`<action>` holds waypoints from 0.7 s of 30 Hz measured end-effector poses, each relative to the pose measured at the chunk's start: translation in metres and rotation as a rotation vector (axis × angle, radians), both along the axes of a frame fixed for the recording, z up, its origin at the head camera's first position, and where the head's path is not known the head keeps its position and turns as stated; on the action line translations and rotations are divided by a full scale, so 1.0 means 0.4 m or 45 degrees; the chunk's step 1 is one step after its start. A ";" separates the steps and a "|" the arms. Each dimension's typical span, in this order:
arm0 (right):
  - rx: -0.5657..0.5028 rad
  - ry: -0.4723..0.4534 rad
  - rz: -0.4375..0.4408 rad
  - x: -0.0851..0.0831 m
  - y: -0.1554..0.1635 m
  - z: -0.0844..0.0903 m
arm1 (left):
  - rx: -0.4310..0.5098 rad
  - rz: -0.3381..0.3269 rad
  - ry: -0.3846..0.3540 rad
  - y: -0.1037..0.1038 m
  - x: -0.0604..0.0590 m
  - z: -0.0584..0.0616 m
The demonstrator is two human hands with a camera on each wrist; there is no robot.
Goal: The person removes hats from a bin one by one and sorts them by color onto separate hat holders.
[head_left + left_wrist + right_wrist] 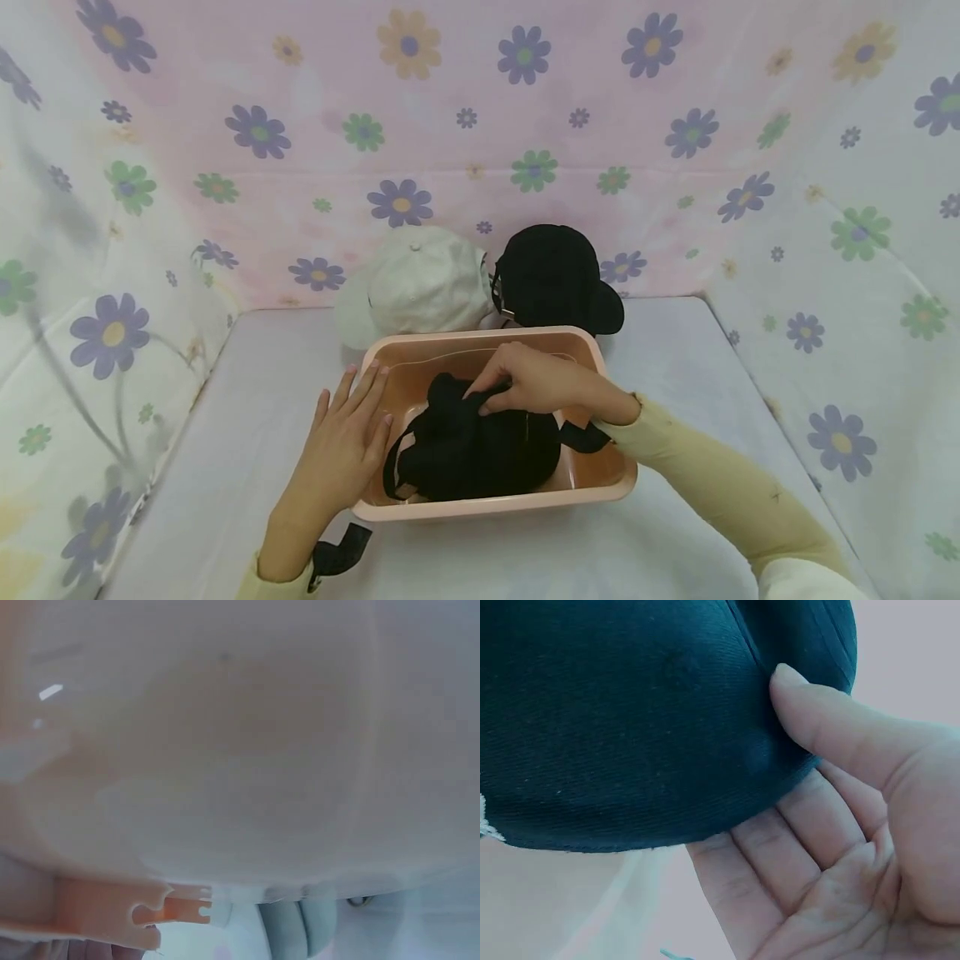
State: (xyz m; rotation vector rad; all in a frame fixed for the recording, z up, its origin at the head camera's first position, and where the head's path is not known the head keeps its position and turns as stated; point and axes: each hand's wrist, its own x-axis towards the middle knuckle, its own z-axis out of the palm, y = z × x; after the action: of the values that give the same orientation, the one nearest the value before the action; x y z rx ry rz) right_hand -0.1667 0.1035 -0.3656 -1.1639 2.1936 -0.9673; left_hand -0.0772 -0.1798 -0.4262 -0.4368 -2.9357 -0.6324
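A black cap (472,450) lies inside the pink plastic basin (495,506), its strap loop toward the left end. My right hand (536,379) reaches over the basin and pinches the cap near its upper edge. In the right wrist view, the thumb of that hand (840,817) presses on top of the dark cap (630,727) while the other fingers lie beneath its edge. With fingers extended, my left hand (341,437) rests at the left rim of the basin. The left wrist view is mostly filled by the basin's pale outer wall (240,765).
Behind the basin, a white cap (427,283) and another black cap (551,275) sit side by side on the pale table surface (247,400). A flower-patterned cloth (450,150) hangs at the back and both sides.
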 end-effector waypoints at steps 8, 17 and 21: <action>-0.128 0.073 -0.132 0.022 0.064 0.119 | 0.025 0.004 0.002 0.000 0.000 -0.003; -0.214 0.308 -0.449 0.055 0.147 0.258 | 0.063 -0.008 0.020 0.000 0.000 -0.005; -0.310 0.494 -0.563 0.056 0.179 0.310 | 0.077 -0.007 0.007 0.001 0.000 -0.003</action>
State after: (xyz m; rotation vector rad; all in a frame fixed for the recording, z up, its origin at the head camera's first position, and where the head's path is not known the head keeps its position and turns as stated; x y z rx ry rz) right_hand -0.1443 0.1750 -0.2416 -1.0580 2.7855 -1.3071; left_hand -0.0770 -0.1795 -0.4274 -0.4395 -2.9021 -0.7173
